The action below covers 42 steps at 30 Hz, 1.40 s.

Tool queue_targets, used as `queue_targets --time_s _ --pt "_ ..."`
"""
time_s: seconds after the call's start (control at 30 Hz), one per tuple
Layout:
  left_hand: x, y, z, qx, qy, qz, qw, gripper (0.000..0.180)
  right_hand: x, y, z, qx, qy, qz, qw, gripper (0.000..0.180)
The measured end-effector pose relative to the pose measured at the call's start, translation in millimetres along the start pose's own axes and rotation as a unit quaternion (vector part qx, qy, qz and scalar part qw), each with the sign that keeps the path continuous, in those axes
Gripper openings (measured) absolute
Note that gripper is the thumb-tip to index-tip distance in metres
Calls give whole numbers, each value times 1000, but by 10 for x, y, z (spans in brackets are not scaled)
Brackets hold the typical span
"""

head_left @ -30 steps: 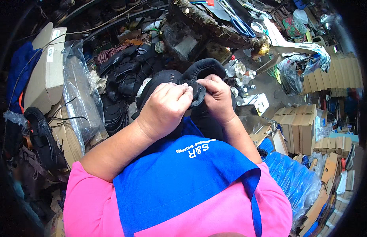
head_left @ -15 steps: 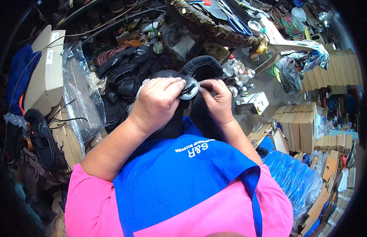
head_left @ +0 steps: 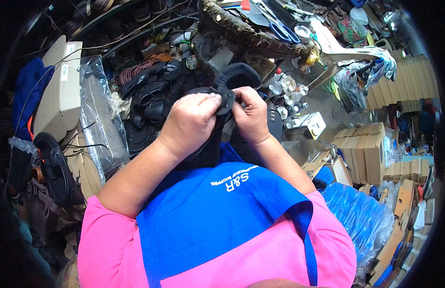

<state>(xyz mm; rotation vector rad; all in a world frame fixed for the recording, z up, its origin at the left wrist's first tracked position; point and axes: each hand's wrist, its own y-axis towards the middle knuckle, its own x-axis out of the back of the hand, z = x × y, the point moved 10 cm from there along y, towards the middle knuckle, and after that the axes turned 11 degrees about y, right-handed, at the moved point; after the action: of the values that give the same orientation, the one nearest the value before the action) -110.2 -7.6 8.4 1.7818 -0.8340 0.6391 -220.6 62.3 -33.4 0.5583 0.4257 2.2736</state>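
Hands at frame centre: left hand (head_left: 191,122) and right hand (head_left: 251,115), each grip pinched closed on a black shoe (head_left: 232,84) held above the blue apron (head_left: 222,216); uneven pulling could likely slip the upper free.
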Motion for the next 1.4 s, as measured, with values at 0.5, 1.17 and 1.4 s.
queue_targets --time_s 0.5,1.17,1.4 --pt "-302 712 -559 -279 -42 264 922 30 1363 -251 877 -98 -103 17 990 15" --pt "-1511 234 -235 3 -205 140 969 42 610 -497 -117 62 -384 295 873 11" --pt "-1778 216 -113 106 -225 197 948 64 807 -627 -233 21 -377 341 861 8"
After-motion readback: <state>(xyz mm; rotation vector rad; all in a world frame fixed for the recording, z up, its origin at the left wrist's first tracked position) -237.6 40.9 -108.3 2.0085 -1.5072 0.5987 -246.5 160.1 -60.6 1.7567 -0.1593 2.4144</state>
